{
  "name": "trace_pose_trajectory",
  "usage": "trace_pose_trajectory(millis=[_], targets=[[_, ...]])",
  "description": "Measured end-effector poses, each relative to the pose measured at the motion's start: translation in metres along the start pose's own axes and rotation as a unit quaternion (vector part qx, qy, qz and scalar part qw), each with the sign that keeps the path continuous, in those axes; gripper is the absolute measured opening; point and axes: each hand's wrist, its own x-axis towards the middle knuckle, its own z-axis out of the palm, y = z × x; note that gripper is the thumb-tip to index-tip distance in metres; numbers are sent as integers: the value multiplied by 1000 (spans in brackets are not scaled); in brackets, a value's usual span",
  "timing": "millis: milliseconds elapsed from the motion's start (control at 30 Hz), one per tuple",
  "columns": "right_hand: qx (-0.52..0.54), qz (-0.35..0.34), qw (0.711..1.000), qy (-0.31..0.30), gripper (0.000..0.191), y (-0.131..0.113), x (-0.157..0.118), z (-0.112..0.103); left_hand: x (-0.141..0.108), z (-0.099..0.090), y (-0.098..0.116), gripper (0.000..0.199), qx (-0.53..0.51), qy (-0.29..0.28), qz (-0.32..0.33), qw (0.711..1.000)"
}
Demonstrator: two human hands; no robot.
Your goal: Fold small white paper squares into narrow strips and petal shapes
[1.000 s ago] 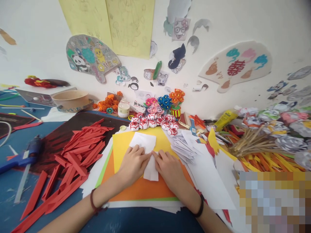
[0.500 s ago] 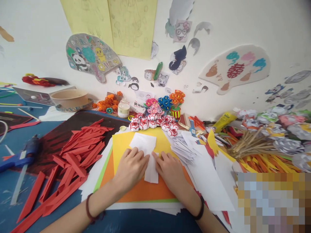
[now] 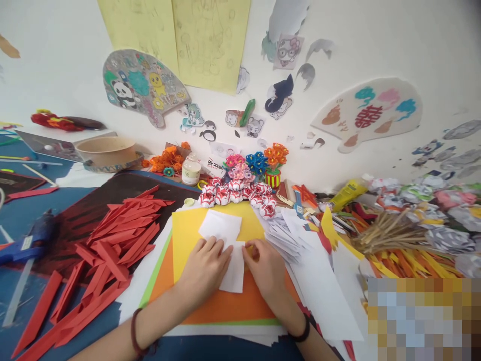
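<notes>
A: Surroundings?
B: Red strips (image 3: 126,233) left, white slips (image 3: 284,239) right, paper flowers (image 3: 236,193) far.
A: Hands?
B: Left hand (image 3: 206,264) rests open on centred white paper (image 3: 234,275); right hand (image 3: 266,265) curls at its right edge, grip indeterminate.

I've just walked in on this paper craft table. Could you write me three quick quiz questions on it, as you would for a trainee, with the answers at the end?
1. True or false: the blue glue gun lies to the right of the folded red strips.
2. Which colours are the stripes on the little flowerpot?
a) blue and white
b) red and yellow
c) black and pink
3. Fill in the missing word: the left hand rests on small pieces of ____ paper.

Key: 1 false, it is to their left; 2 b; 3 white.
</notes>
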Motion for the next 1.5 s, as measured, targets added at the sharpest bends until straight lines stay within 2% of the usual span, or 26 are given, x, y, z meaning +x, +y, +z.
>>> trace_pose_trajectory(millis=[133,333,433,700,1000,1500], targets=[[7,-14,1000,4,19,1,5,4,2,2,0,27,13,-3,10,1000],[-56,-167,984,-18,28,5,1,3,1,2,-2,27,17,-7,14,1000],[-67,-198,978,-19,30,4,-2,0,1,2,-1,30,19,0,10,1000],[-70,-199,976,-49,31,7,-5,-2,2,3,-2,30,7,-1,5,1000],[-85,-189,977,-52,32,4,-6,-1,1,5,-1,34,21,-23,16,999],[-36,-173,979,-97,34,-5,-5,-5,2,3,-1,34,16,-23,25,999]])
